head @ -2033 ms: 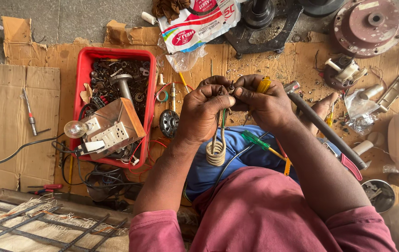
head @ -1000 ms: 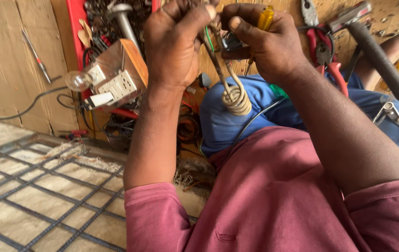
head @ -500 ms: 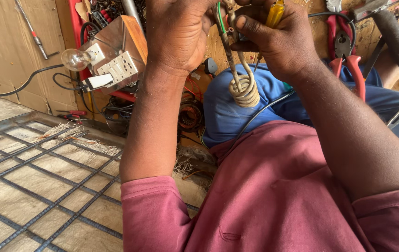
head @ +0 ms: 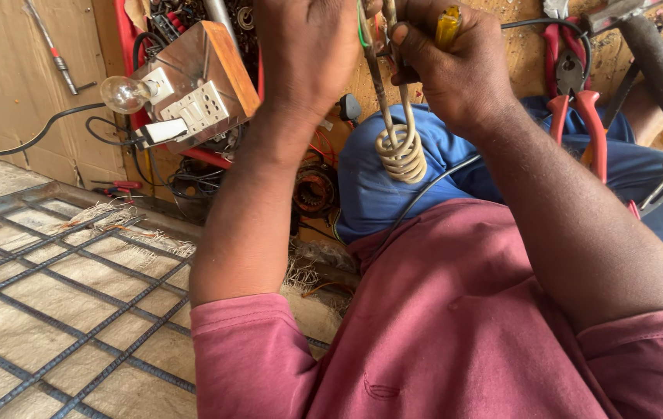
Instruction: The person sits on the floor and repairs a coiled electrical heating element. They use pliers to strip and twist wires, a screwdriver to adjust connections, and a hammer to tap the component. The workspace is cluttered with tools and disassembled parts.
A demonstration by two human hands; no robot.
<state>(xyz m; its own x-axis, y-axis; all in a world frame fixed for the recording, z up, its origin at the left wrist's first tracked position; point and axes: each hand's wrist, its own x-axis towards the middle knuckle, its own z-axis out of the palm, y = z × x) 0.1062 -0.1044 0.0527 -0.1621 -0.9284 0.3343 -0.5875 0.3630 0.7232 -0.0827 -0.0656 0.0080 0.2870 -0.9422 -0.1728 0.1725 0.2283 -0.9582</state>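
My left hand (head: 308, 54) and my right hand (head: 448, 66) are raised close together at the top of the head view. Between them they grip the two straight metal legs of a coiled heating element (head: 401, 151), whose pale spiral hangs down over my blue trousers (head: 370, 186). My right hand also holds a yellow-handled tool (head: 448, 27). Green and red wires (head: 362, 23) run up between the fingers. The top ends of the legs are hidden by the hands and the frame edge.
A wooden test board (head: 199, 93) with sockets and a clear bulb (head: 123, 93) leans on a red tray (head: 126, 39) at the upper left. Red-handled pliers (head: 584, 116) lie on my lap. A screwdriver (head: 56, 58) lies on cardboard. A metal grille (head: 52, 310) covers the lower left.
The view has tilted down and closer, so the hands now sit at the top edge. Both hands keep their grip on the element, which has risen nearer the camera.
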